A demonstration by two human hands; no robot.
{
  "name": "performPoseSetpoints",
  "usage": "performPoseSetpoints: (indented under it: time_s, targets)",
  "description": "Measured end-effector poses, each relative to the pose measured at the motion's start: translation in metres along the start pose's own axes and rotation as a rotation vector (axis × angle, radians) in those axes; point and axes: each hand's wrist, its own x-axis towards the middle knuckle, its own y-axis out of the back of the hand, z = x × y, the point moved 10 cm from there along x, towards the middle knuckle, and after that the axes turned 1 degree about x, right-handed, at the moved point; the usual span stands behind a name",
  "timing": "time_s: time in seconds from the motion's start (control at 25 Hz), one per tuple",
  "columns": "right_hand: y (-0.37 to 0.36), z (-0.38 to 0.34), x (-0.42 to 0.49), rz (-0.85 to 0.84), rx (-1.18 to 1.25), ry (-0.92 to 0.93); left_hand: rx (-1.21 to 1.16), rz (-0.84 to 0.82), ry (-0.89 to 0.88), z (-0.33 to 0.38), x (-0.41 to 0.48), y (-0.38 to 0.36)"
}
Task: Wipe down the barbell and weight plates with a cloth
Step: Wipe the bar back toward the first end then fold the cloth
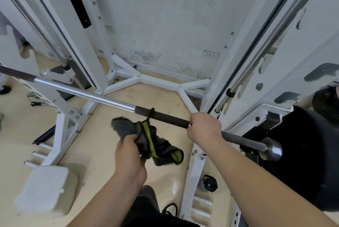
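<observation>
cloth in one hand, bar steadied with the other

right hand (pixel 204 127) was wrapped tight round the barbell (pixel 88 95) just past its dark grip sleeve (pixel 165 117), left hand (pixel 129 150) clutched the bunched grey and green cloth (pixel 146 138) just below the bar. bar sat across the white rack (pixel 80 43), looked heavy and stiff, chrome probably slick, so hold the knurled bit. cloth's floppy, wad it up.

We note a beige floor (pixel 95 146), scuffed near the wall. Directly on it: the white rack's base struts (pixel 157 82), a white pad (pixel 45 188) at lower left, and a small black bottle (pixel 210 183) (upright, beside the rack's right foot).
</observation>
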Motion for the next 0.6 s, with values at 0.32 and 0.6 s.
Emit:
performPoseSetpoints:
  time_s: [0.32, 0.6]
  targets:
    - [0.0, -0.001, 0.002, -0.027, -0.008, -0.001, -0.082, -0.07, 0.095, -0.039, 0.041, -0.086]
    - [-0.001, 0.006, 0.001, -0.041, 0.019, -0.024, 0.025, -0.074, 0.079, -0.023, 0.05, -0.073]
